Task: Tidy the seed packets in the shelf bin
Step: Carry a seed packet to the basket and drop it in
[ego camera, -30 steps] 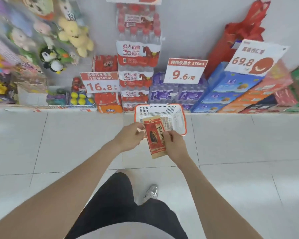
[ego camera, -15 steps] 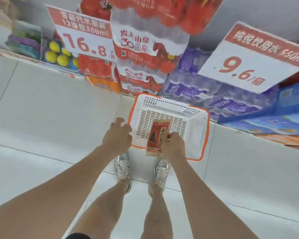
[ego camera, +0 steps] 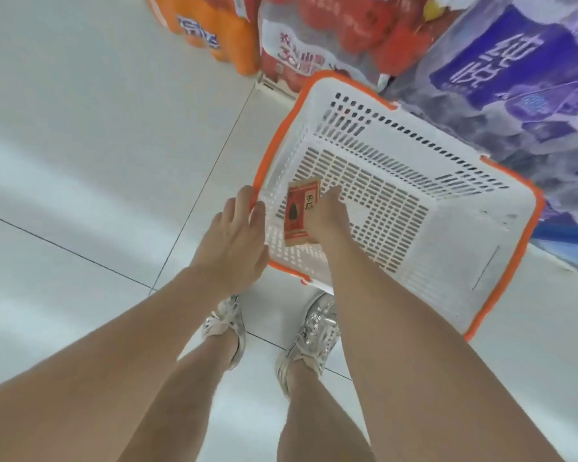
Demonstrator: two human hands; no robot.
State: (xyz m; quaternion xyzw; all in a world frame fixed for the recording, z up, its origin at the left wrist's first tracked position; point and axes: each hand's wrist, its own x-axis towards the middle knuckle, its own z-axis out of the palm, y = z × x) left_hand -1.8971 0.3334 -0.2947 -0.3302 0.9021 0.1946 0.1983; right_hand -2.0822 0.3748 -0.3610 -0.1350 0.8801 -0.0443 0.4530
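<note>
At the left of the frame there is only pale tiled floor (ego camera: pixel 80 161). Just left of centre my left hand (ego camera: pixel 234 238) rests against the orange rim of the white bin (ego camera: pixel 270 151), which stands on the floor. Its fingers (ego camera: pixel 246 198) are lightly bent over that near-left edge, and I cannot tell whether they hook round it or only lean on it.

Just to the right, inside the bin's near-left corner, is the red seed packet (ego camera: pixel 299 215), lying almost flat and low over the slatted bottom. My right hand (ego camera: pixel 326 218) pinches its right edge, fingers closed on it and reaching down into the bin. Whether the packet already touches the bottom I cannot say.

I judge this to be the placing step: one packet going in, with no others visible there. The next move calls for setting it flat, square to the wall, then letting go without flicking it askew, while my left hand steadies the light bin.

Farther right, the rest of the bin shows bare slats, with purple drink packs (ego camera: pixel 501 71) behind.
</note>
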